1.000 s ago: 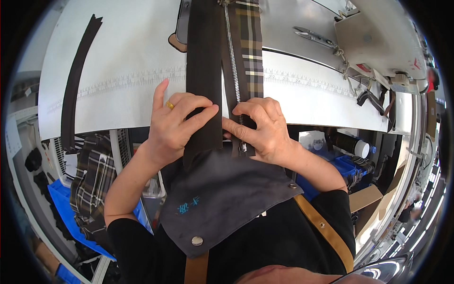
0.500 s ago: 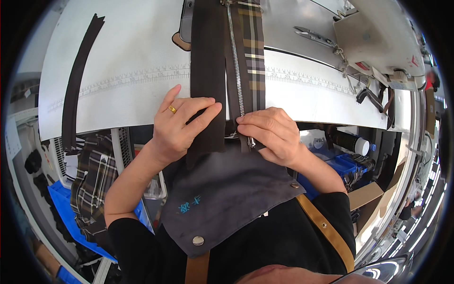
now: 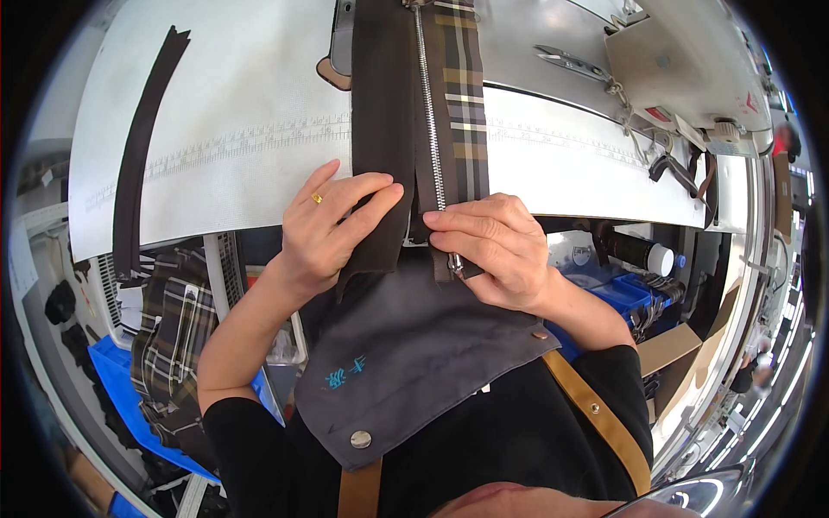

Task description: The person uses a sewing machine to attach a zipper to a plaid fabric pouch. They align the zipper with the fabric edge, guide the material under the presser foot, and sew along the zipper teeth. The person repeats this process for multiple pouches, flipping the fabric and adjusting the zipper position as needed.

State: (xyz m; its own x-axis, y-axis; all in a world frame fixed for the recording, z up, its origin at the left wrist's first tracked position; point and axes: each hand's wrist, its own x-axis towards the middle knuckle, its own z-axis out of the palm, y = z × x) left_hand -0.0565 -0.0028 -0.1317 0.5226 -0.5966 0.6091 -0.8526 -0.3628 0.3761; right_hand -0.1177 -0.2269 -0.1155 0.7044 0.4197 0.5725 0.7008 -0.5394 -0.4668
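Note:
A dark brown fabric strip (image 3: pixel 382 104) runs down over the table's front edge, beside a zipper (image 3: pixel 429 112) with silver teeth and brown tape. Plaid fabric (image 3: pixel 466 86) lies along the zipper's right side. My left hand (image 3: pixel 332 226) is closed in a pinch on the strip's right edge near its lower end, thumb hidden beneath. Closed on the zipper's lower end, my right hand (image 3: pixel 496 249) pinches the tape; a silver metal piece (image 3: pixel 455 262) shows just below its fingers. Between the two hands, the strip and the zipper tape lie slightly apart.
Another dark strip (image 3: pixel 142 147) hangs off the white table (image 3: pixel 250 173) at left. A sewing machine (image 3: pixel 682 73) stands at far right, with thread snips (image 3: pixel 570 62) beside it. A phone (image 3: pixel 342 43) lies behind the strip. Plaid pieces (image 3: pixel 164 337) hang over a blue bin (image 3: pixel 112 363).
The strip's lower end has turned inward and dark material now shows in the gap where white showed before. Both hands keep their pinches, nearly in place.

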